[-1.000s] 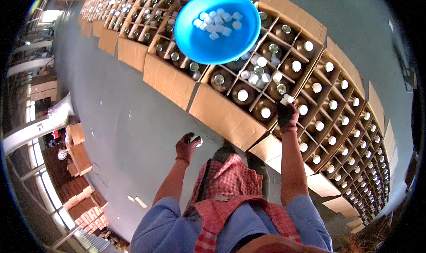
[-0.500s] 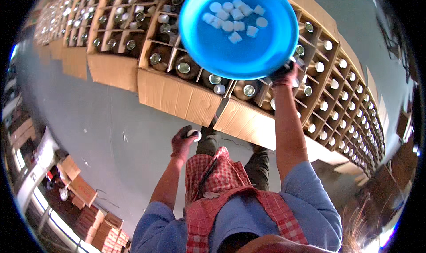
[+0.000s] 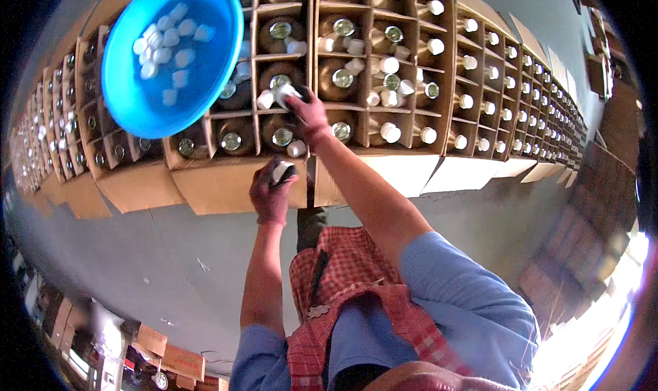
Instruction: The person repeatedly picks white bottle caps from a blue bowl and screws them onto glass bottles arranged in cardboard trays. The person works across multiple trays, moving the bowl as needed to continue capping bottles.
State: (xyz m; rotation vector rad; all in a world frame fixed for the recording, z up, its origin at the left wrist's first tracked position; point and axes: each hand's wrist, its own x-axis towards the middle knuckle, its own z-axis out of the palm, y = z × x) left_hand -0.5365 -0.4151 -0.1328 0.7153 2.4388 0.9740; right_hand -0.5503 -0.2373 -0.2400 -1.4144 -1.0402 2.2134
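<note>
My left hand (image 3: 269,192), dark at the fingertips, is closed around a white bottle cap (image 3: 282,172) just in front of the carton's near edge. Farther forward, my right hand (image 3: 310,119) pinches another white cap (image 3: 288,95) over the dividers, beside the mouth of an uncapped bottle (image 3: 279,82). A blue plastic basin (image 3: 211,82) with several white caps (image 3: 162,54) in it sits tilted on top of the bottles to the left. Loose caps lie between the bottle necks, one of them a white cap (image 3: 297,148) near my left hand.
Open cardboard cartons (image 3: 240,185) with divider grids stand in a long row, full of bottles. Those at the right carry white-capped bottles (image 3: 466,102). Carton flaps hang toward me over the grey floor (image 3: 164,254). Brown boxes (image 3: 179,361) are stacked at the lower left.
My right hand has let go of the basin, which now rests farther left on the cartons, and holds a cap. My left hand has moved forward to the carton edge, still with its cap.
</note>
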